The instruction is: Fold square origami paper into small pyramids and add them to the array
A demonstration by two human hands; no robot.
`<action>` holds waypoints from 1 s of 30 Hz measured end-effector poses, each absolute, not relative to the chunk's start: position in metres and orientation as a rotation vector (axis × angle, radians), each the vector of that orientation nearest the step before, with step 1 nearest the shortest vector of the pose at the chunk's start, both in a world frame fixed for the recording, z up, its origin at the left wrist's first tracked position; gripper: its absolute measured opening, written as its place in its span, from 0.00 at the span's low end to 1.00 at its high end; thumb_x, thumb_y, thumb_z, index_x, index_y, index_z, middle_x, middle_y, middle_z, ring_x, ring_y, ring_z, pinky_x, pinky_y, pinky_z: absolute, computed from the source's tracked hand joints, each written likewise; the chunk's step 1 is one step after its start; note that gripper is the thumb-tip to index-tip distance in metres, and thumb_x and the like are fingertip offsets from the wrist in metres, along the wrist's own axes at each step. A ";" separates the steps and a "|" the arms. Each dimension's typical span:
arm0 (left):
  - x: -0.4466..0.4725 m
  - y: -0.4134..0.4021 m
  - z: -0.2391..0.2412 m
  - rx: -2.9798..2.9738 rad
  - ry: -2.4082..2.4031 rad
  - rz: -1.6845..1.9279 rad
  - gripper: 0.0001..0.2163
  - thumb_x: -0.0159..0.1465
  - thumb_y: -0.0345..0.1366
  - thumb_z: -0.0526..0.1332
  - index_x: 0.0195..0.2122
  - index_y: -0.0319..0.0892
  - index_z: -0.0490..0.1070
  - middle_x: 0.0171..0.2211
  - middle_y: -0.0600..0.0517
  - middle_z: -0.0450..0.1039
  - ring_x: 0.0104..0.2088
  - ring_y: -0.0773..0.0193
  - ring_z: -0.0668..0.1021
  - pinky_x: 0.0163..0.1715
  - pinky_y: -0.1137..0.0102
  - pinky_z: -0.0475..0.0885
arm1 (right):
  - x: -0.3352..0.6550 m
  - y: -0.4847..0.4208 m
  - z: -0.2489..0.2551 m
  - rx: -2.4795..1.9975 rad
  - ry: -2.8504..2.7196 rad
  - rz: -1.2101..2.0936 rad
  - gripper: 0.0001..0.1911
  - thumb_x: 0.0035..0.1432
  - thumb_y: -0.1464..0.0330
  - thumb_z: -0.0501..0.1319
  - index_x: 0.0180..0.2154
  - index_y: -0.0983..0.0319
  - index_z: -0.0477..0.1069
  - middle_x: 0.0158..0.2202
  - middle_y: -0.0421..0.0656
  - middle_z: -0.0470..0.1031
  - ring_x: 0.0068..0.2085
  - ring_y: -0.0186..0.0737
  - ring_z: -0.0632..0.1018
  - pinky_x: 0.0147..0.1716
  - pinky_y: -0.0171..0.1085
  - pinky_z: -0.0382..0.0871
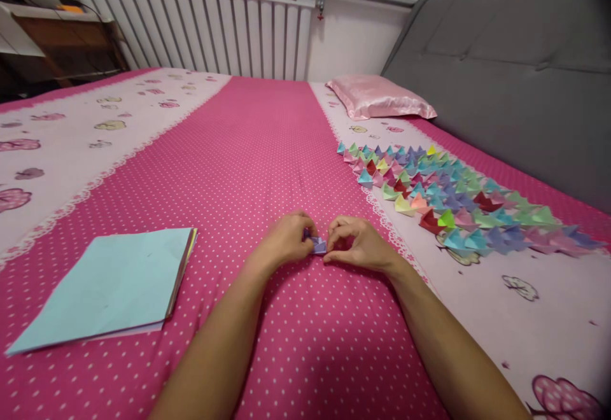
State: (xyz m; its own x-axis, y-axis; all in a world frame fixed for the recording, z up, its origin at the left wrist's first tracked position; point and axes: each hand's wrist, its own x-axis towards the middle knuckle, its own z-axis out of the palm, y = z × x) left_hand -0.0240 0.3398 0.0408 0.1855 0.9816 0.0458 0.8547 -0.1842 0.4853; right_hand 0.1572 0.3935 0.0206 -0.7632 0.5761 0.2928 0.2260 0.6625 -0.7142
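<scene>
My left hand (286,238) and my right hand (358,243) meet in the middle of a pink dotted bed sheet (248,153). Both pinch a small folded purple paper piece (318,245) between their fingertips, pressing it against the sheet. Most of the piece is hidden by my fingers. A stack of square coloured paper (109,286), light blue sheet on top, lies to the left of my left forearm.
Several folded paper pieces of many colours (449,197) lie in rows on the right side of the bed. A pink satin pillow (379,97) rests at the grey headboard (515,70). A white radiator (205,28) lines the far wall.
</scene>
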 end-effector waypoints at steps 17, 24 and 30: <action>-0.013 0.341 0.035 2.059 1.947 0.338 0.06 0.51 0.30 0.61 0.30 0.42 0.76 0.35 0.49 0.74 0.35 0.62 0.74 0.32 0.71 0.66 | 0.156 0.393 0.016 -0.612 -2.406 0.882 0.07 0.47 0.64 0.66 0.26 0.62 0.74 0.26 0.40 0.72 0.26 0.32 0.70 0.27 0.33 0.63; -0.013 0.340 0.037 2.108 1.895 0.397 0.07 0.53 0.29 0.59 0.29 0.43 0.76 0.34 0.49 0.73 0.34 0.63 0.74 0.31 0.72 0.66 | 0.156 0.393 0.014 -0.643 -2.513 0.798 0.07 0.47 0.66 0.66 0.31 0.60 0.74 0.28 0.40 0.72 0.28 0.34 0.71 0.28 0.33 0.63; -0.005 0.341 0.034 2.022 2.095 0.548 0.07 0.55 0.34 0.58 0.30 0.43 0.75 0.34 0.50 0.72 0.33 0.63 0.73 0.31 0.71 0.65 | 0.159 0.398 0.016 -0.802 -2.473 0.496 0.07 0.52 0.74 0.59 0.33 0.60 0.73 0.34 0.42 0.73 0.35 0.37 0.73 0.34 0.35 0.65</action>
